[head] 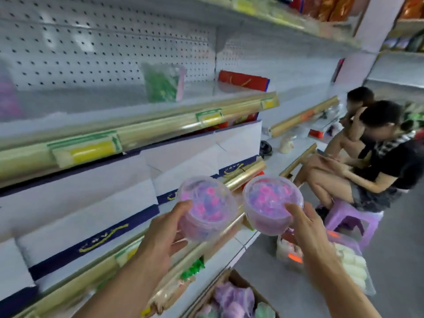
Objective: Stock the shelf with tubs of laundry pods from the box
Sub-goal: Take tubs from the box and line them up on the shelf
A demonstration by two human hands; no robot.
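Holding one tub apiece, the left hand (160, 235) grips the left tub (206, 207) and the right hand (309, 228) grips the right tub (273, 203), fingers curled round each. Both hang in front of the shelf (137, 131), lids toward the camera, judged ready for placing. The box (231, 299) sits on the floor below.

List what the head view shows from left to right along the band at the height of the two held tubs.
White boxes with navy bands → left hand → left tub of pods → right tub of pods → right hand → purple stool.
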